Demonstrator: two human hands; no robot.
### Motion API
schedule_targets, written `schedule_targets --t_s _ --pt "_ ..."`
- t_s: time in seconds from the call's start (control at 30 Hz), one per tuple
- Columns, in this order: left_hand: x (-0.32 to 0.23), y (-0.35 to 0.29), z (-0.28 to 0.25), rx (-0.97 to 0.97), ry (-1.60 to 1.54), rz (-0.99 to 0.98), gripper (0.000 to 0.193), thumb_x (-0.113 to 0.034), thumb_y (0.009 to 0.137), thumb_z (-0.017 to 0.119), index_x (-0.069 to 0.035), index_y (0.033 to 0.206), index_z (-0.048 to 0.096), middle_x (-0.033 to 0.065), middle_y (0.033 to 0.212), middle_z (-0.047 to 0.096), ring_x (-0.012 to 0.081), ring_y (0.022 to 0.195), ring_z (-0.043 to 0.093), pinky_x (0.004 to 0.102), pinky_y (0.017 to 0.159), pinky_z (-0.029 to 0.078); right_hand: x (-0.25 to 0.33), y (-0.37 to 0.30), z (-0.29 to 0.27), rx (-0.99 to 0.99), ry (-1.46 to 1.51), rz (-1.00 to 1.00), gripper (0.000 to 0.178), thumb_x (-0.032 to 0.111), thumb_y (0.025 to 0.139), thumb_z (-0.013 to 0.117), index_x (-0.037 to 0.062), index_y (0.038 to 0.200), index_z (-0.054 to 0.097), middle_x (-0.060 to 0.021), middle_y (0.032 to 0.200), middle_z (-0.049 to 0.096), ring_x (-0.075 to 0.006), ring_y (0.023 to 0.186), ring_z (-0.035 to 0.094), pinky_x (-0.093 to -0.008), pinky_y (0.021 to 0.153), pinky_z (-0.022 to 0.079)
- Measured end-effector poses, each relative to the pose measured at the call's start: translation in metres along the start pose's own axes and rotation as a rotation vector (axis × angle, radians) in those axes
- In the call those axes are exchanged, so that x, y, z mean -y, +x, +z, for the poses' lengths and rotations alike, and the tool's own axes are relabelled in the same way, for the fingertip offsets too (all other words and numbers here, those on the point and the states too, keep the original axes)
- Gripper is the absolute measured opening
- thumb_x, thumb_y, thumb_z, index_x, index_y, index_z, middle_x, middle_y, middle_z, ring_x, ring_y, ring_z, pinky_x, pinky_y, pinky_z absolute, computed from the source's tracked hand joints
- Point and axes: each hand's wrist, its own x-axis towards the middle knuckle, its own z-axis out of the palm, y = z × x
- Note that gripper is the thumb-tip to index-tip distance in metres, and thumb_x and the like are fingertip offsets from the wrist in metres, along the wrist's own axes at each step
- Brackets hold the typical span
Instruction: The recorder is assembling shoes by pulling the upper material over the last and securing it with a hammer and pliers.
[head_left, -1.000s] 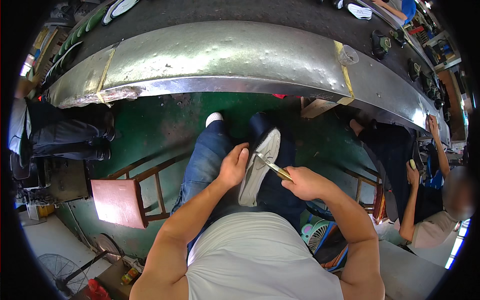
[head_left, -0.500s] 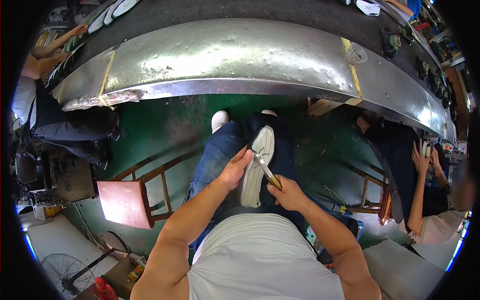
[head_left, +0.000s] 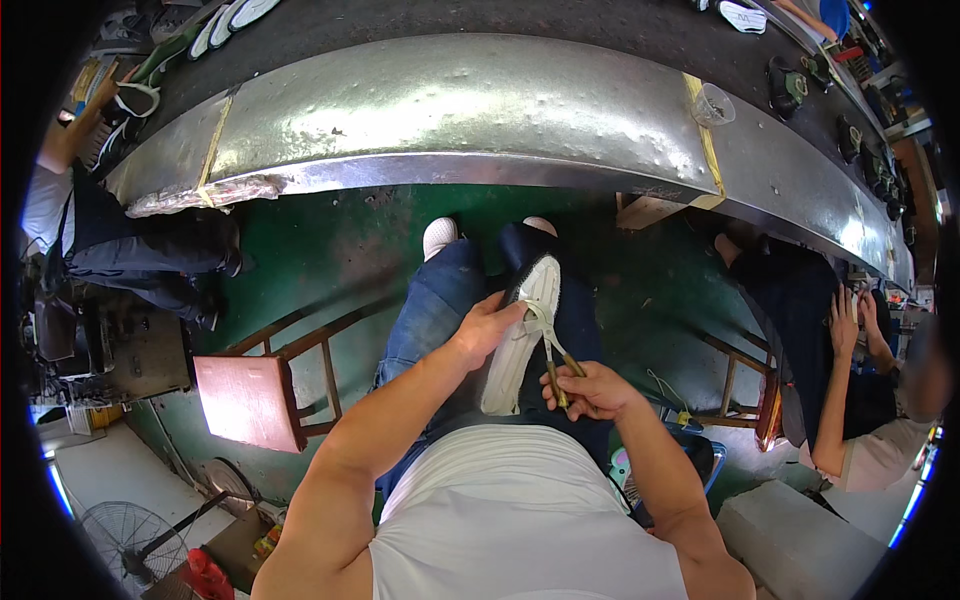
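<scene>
A shoe upper (head_left: 512, 363) lies bottom up along my lap, its pale underside showing and a dark edge around its toe. My left hand (head_left: 487, 328) is closed on its left side near the middle, thumb on the underside. In my right hand (head_left: 592, 389) is a pair of metal pincers (head_left: 552, 345) with brownish handles. The handles stand a little apart between my fingers. The rounded pincer head rests over the shoe's underside, close to my left thumb; whether the jaws grip anything is too small to tell.
Ahead runs a metal-edged conveyor bench (head_left: 450, 110) with a clear plastic cup (head_left: 713, 104) and several shoes. A stool (head_left: 245, 402) is at left, a fan (head_left: 130, 540) behind it. One co-worker (head_left: 150, 245) stands at left; another (head_left: 840, 320) sits at right.
The pincer handles have spread apart and my right hand has shifted slightly right and down, its fingers re-placed. My left hand has moved a little right along the shoe.
</scene>
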Motion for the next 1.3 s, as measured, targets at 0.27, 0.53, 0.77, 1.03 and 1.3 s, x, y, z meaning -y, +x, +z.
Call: schedule_targets --t_s 0.27,0.53,0.77,1.03,1.3 --pt "-0.004 0.006 0.009 -0.049 0.202 0.0 0.056 -0.03 0.094 0.067 0.004 0.135 0.05 0.0131 0.12 0.065 0.0211 0.109 0.063 0.0354 0.097 0.049 0.054 -0.019 0.031 -0.416 -0.82 -0.404 0.04 0.038 0.103 0.05 -0.0011 0.101 0.06 -0.0116 0.082 0.07 -0.0189 0.073 0.07 -0.0367 0.058 0.051" --pt "-0.013 0.02 -0.016 0.05 0.362 -0.097 0.054 -0.028 0.092 0.071 0.0 0.134 0.052 0.0107 0.119 0.066 0.0193 0.11 0.063 0.0355 0.097 0.048 0.055 -0.044 0.029 -0.367 -1.107 -0.252 0.022 0.022 0.095 0.059 -0.0003 0.092 0.06 -0.0155 0.074 0.065 -0.0382 0.07 0.064 -0.0417 0.07 0.053" --pt "-0.035 0.013 -0.002 0.123 0.375 -0.213 0.051 -0.026 0.093 0.072 -0.004 0.135 0.053 0.0084 0.123 0.066 0.0191 0.112 0.062 0.0384 0.099 0.046 0.02 -0.039 0.041 -0.293 -1.846 -0.414 0.055 0.015 0.093 0.061 -0.0116 0.138 0.044 -0.028 0.13 0.057 -0.0383 0.118 0.057 -0.0445 0.095 0.051" --pt "-0.019 0.013 -0.015 0.128 0.33 -0.174 0.05 -0.028 0.093 0.071 -0.003 0.133 0.053 0.0097 0.122 0.066 0.02 0.109 0.064 0.0344 0.094 0.05 0.047 -0.023 0.079 -0.268 -2.099 -0.238 0.029 0.017 0.091 0.062 -0.0023 0.112 0.061 -0.0163 0.091 0.068 -0.0338 0.089 0.068 -0.0424 0.073 0.056" --pt "-0.01 0.01 -0.025 0.03 0.527 -0.026 0.052 -0.03 0.094 0.07 0.001 0.132 0.053 0.011 0.118 0.066 0.0181 0.105 0.063 0.0332 0.093 0.05 0.007 -0.007 0.019 -0.344 -1.593 -0.563 0.026 0.021 0.089 0.066 0.007 0.111 0.063 -0.0143 0.099 0.07 -0.0357 0.091 0.067 -0.0463 0.079 0.052"
